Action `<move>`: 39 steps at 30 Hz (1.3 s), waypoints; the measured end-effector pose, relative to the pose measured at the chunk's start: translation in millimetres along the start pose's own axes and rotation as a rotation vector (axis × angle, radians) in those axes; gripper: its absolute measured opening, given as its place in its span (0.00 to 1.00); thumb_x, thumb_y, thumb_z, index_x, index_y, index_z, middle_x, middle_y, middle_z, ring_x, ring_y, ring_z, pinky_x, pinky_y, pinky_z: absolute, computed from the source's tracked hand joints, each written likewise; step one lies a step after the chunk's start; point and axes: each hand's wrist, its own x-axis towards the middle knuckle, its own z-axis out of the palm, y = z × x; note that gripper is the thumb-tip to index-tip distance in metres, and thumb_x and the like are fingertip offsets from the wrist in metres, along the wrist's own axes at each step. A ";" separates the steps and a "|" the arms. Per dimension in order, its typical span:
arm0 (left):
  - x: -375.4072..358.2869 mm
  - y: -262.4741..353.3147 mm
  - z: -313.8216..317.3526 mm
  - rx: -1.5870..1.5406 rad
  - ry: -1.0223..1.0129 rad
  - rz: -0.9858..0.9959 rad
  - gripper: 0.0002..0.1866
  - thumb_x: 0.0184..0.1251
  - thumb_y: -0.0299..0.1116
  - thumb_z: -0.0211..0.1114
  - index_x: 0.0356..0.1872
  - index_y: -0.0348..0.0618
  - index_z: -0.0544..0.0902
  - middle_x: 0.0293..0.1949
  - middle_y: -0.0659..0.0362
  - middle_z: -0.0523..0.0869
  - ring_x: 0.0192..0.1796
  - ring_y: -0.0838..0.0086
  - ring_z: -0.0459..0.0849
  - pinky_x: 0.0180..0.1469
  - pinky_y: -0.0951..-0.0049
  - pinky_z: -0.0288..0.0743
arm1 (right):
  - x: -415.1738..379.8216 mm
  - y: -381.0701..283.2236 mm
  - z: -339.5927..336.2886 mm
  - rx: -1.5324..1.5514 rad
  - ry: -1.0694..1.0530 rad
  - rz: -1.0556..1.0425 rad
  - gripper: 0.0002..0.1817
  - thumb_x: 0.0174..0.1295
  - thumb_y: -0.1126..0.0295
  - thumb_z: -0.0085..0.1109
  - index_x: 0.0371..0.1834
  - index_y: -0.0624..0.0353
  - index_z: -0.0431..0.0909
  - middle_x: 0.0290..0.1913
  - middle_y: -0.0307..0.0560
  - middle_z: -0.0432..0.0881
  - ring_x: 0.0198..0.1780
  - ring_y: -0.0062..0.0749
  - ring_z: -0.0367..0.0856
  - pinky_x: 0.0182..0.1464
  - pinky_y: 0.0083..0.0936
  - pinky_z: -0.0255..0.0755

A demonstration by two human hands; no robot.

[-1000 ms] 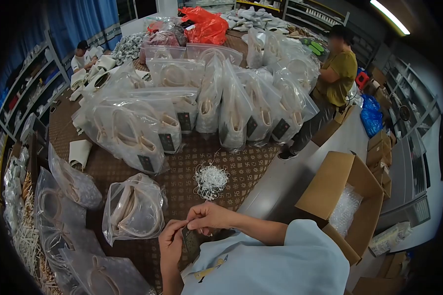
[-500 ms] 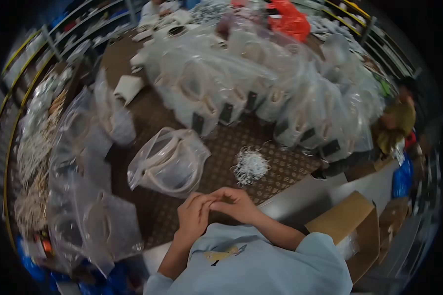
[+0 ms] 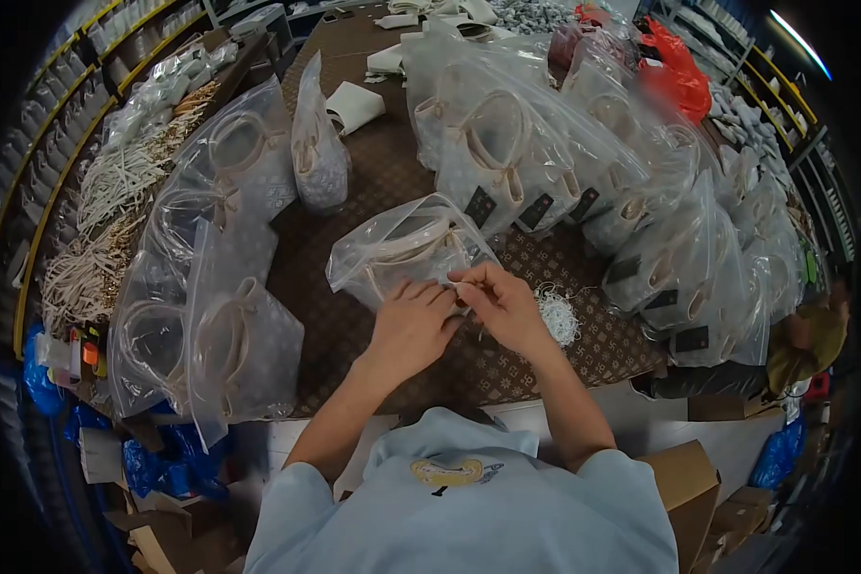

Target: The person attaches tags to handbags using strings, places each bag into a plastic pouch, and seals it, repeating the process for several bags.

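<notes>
A pale handbag in a clear plastic bag stands on the brown patterned table in front of me, its handles showing through the film. My left hand is at its near side, fingers bent over the lower edge and seemingly gripping it. Beside it, my right hand pinches thumb and forefinger together close to the left fingertips. Something small and whitish shows at that pinch, too small to name. Just right of my right hand lies a tangled pile of thin white strings.
More plastic-wrapped handbags stand at the left and across the back and right. Bundles of pale straps lie far left. A red plastic bag sits at the back right. A cardboard box is below the table edge.
Both hands have moved forward from near my chest to the near side of the wrapped handbag. The view has shifted too, with the table now lower and more of the back showing.
</notes>
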 end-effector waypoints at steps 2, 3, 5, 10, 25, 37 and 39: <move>-1.5 -10.6 25.0 0.070 -0.316 -0.142 0.13 0.52 0.36 0.64 0.37 0.41 0.81 0.38 0.53 0.82 0.44 0.61 0.81 0.56 0.55 0.66 | 6.3 19.1 5.3 -0.056 -0.005 -0.016 0.07 0.63 0.72 0.53 0.39 0.65 0.71 0.42 0.44 0.81 0.28 0.18 0.74 0.31 0.16 0.69; -1.2 -11.7 26.4 0.068 -0.312 -0.153 0.13 0.52 0.36 0.64 0.37 0.41 0.81 0.38 0.53 0.82 0.44 0.61 0.81 0.56 0.55 0.66 | 10.1 26.6 8.4 -0.059 -0.016 -0.015 0.07 0.63 0.72 0.53 0.39 0.65 0.71 0.42 0.44 0.81 0.28 0.18 0.74 0.31 0.16 0.69; 4.7 -13.2 28.4 0.143 -0.716 -0.263 0.11 0.50 0.35 0.62 0.35 0.41 0.81 0.35 0.54 0.82 0.42 0.63 0.80 0.56 0.55 0.66 | 19.5 35.7 10.1 -0.275 -0.011 -0.061 0.08 0.62 0.71 0.54 0.40 0.63 0.71 0.38 0.46 0.82 0.25 0.24 0.76 0.29 0.21 0.69; 0.4 -14.4 -22.8 0.065 -0.513 -0.109 0.10 0.48 0.32 0.59 0.33 0.44 0.81 0.32 0.57 0.82 0.42 0.64 0.80 0.58 0.57 0.63 | 34.0 34.9 1.2 -0.573 0.094 -0.155 0.10 0.59 0.69 0.57 0.40 0.60 0.72 0.31 0.49 0.81 0.24 0.37 0.77 0.29 0.27 0.70; -16.0 -16.1 -3.6 0.095 0.580 -0.293 0.19 0.38 0.24 0.68 0.37 0.49 0.77 0.40 0.59 0.75 0.47 0.61 0.72 0.61 0.57 0.58 | 22.7 66.6 24.3 0.250 -0.141 0.150 0.08 0.66 0.68 0.50 0.37 0.61 0.75 0.26 0.31 0.74 0.25 0.13 0.71 0.26 0.13 0.66; -64.6 -4.2 46.9 -0.107 0.402 0.099 0.16 0.56 0.21 0.58 0.48 0.39 0.77 0.51 0.52 0.78 0.64 0.57 0.66 0.64 0.55 0.57 | 30.0 79.3 42.9 0.326 0.034 0.015 0.07 0.63 0.70 0.54 0.36 0.63 0.77 0.28 0.33 0.77 0.32 0.12 0.69 0.35 0.13 0.66; -66.5 -5.2 46.3 -0.317 0.155 -0.054 0.15 0.56 0.22 0.58 0.46 0.37 0.78 0.49 0.50 0.79 0.58 0.57 0.72 0.57 0.60 0.67 | 29.1 74.3 44.8 0.257 0.012 0.038 0.06 0.63 0.71 0.54 0.37 0.63 0.77 0.29 0.32 0.77 0.33 0.12 0.70 0.37 0.12 0.65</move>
